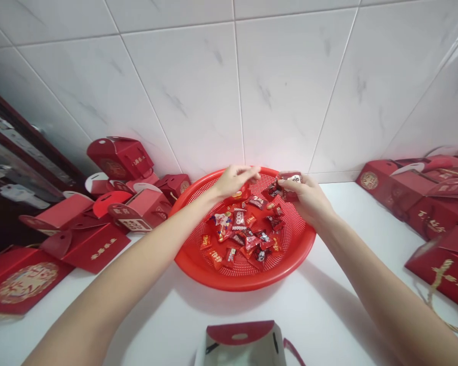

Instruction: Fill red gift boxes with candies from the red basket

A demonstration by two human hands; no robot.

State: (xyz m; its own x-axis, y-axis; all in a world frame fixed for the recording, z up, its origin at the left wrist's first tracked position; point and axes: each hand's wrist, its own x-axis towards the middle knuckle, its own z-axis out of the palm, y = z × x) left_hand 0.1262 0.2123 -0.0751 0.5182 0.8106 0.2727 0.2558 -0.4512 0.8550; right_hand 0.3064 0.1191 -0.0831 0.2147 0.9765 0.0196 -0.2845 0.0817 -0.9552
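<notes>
Candies (251, 239): lying loosely, mostly in the middle of a red plastic colander (244, 285), their shiny twist and pillow wrappers showing red, orange and dark brown, some with pale labels or gold print.

Colander: sitting upright on a white table (156, 325), close to the tiled wall (183, 101); its raised rim is probably keeping the small pieces together and within reach of both hands.

Right hand (309, 198): holding wrapped candies (291, 178) between thumb and fingers at the colander's far right edge, seemingly pinching them by the side for a secure grip.

Left hand (231, 183): hovering over the far side, fingers curling loosely; whether anything is inside them, one cannot tell.

Open box (239, 334): standing nearest the person, its pale inside facing up, apparently for easy access.

Red boxes: crowding the left side (99, 244) and the right side (431, 203), perhaps leaving the middle for working.
</notes>
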